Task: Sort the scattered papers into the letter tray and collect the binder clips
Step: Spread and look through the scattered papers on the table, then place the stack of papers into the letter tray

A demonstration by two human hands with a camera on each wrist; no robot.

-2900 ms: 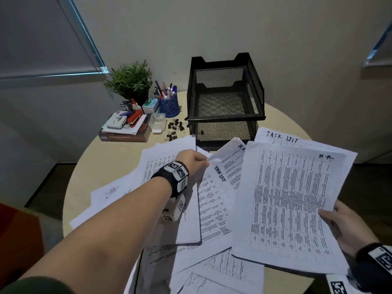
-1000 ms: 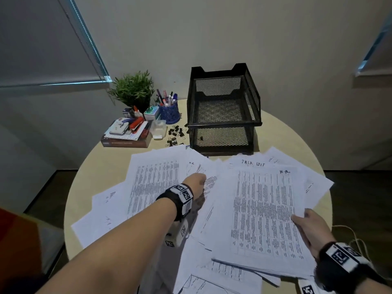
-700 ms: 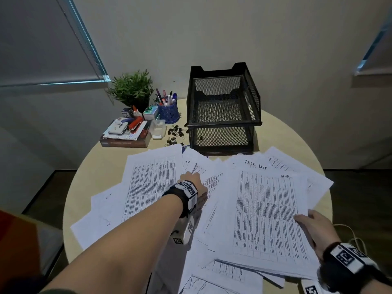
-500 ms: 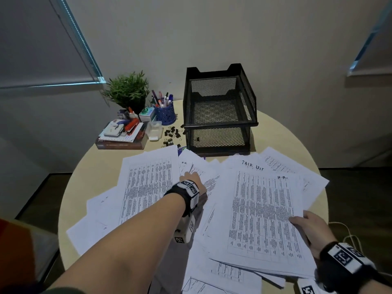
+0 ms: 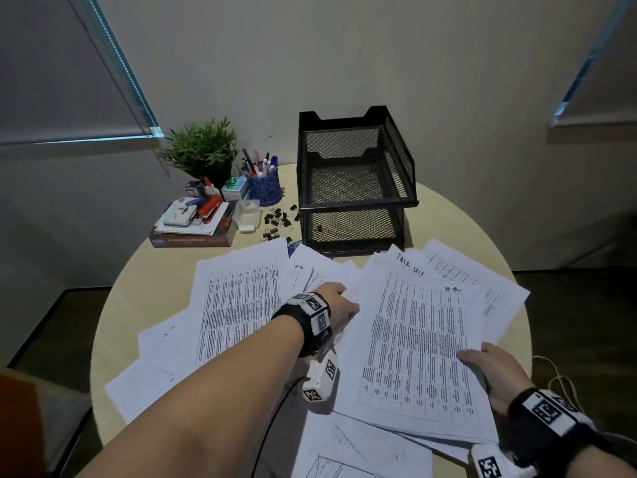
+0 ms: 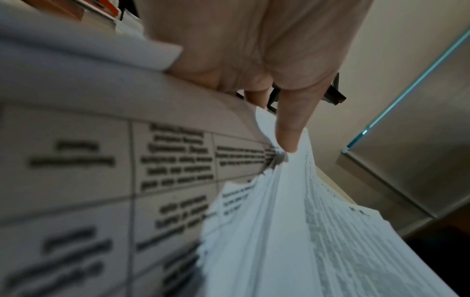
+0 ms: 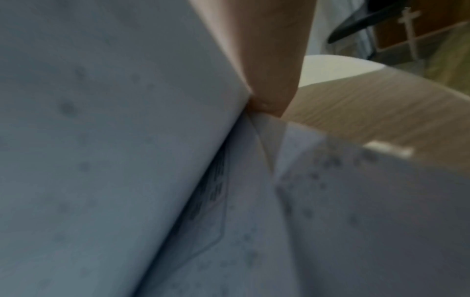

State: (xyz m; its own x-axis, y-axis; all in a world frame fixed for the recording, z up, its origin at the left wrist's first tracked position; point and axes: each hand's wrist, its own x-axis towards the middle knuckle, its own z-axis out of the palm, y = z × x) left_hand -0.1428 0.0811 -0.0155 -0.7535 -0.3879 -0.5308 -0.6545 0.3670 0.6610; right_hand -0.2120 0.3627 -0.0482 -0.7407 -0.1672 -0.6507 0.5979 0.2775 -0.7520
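Printed white papers (image 5: 241, 305) lie scattered over the round table (image 5: 165, 267). My right hand (image 5: 482, 362) grips the right edge of a stack of papers (image 5: 417, 346), thumb on top; in the right wrist view a fingertip (image 7: 269, 108) presses into the sheets. My left hand (image 5: 339, 303) is at the stack's left edge. Its thumb (image 6: 289, 130) pushes against the sheet edges and its other fingers are hidden among the papers (image 6: 279, 221). The black mesh letter tray (image 5: 355, 201) stands behind, both tiers bare. Several black binder clips (image 5: 279, 220) lie left of it.
At the back left stand a potted plant (image 5: 203, 150), a blue pen cup (image 5: 263, 186), a small clear box (image 5: 248, 215) and a book (image 5: 193, 239) piled with a stapler and small items. More sheets overhang the table's near edge (image 5: 362, 450).
The stack in my right hand has come down from a raised tilt to lie low over the table. My left hand left a far sheet and drew back to the stack's left edge.
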